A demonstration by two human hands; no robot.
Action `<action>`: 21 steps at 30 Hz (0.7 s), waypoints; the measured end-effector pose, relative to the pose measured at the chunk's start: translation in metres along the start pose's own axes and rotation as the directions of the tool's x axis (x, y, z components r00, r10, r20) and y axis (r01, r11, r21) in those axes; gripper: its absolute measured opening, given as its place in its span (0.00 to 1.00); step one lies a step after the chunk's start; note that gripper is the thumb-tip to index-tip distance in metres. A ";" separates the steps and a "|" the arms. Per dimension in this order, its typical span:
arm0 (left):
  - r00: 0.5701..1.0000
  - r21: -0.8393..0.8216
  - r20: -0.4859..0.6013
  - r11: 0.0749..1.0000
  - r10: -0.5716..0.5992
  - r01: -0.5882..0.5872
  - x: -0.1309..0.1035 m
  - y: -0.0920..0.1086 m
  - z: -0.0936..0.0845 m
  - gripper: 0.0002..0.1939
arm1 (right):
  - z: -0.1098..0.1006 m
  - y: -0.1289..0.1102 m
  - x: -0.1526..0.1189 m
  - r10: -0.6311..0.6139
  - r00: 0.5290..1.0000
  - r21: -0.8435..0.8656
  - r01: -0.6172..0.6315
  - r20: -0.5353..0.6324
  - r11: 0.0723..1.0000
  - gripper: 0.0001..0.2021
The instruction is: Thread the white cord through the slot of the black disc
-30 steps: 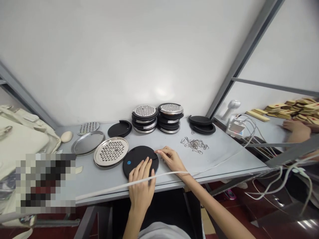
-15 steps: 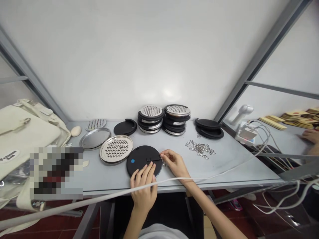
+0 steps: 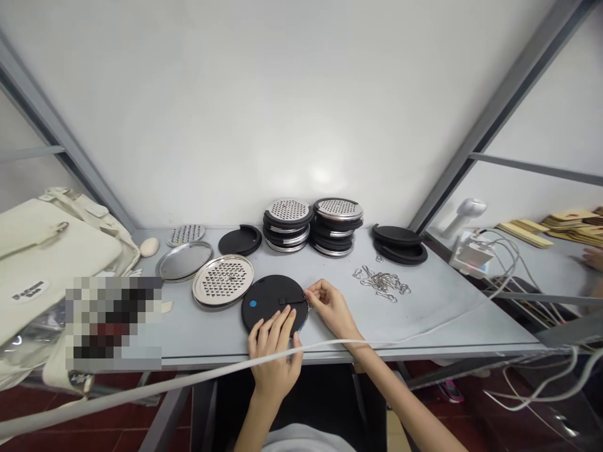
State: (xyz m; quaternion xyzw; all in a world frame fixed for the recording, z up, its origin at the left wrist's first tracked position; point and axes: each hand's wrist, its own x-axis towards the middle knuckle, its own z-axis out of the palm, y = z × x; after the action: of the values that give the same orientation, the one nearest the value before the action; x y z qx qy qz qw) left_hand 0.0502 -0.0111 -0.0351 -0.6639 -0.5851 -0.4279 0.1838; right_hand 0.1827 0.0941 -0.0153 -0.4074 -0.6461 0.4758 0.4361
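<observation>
A round black holder (image 3: 266, 295) with a blue dot lies on the table near its front edge. My left hand (image 3: 276, 351) rests on its near part, fingers stretched and spread, pressing it down. At the holder's right rim, my right hand (image 3: 332, 307) pinches a small metal hook clip (image 3: 309, 306), mostly covered by the fingertips. Further right lies a loose pile of metal hook clips (image 3: 382, 282). Touching or almost touching the holder on its left is a round metal grater plate (image 3: 223, 280).
Two stacks of graters, one left (image 3: 288, 225) and one right (image 3: 338, 226), stand by the wall. Black holders (image 3: 400, 243) lie at right, plain metal discs (image 3: 184, 260) at left. A white cable (image 3: 207, 370) crosses the foreground. A cream bag (image 3: 61, 251) sits left; another person's hand (image 3: 592, 257) shows far right.
The whole view has shifted slightly to the right. Both hands keep the same places on the black holder, with barely any movement at the right fingertips.
</observation>
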 end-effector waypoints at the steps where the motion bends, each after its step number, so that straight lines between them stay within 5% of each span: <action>1: 1.000 0.006 -0.001 1.000 0.001 -0.001 0.000 0.000 0.000 0.19 | 0.000 0.001 0.000 -0.003 1.000 0.000 0.003 0.004 1.000 0.13; 21: 1.000 0.035 0.011 0.999 0.018 -0.019 0.000 -0.001 0.002 0.18 | -0.006 -0.002 -0.005 -0.017 0.993 -0.083 0.027 0.117 0.996 0.11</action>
State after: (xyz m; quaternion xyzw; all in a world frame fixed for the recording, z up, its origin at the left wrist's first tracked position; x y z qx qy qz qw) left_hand 0.0498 -0.0096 -0.0365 -0.6683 -0.5875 -0.4121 0.1962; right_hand 0.1898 0.0902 -0.0136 -0.3898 -0.6944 0.4661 0.3855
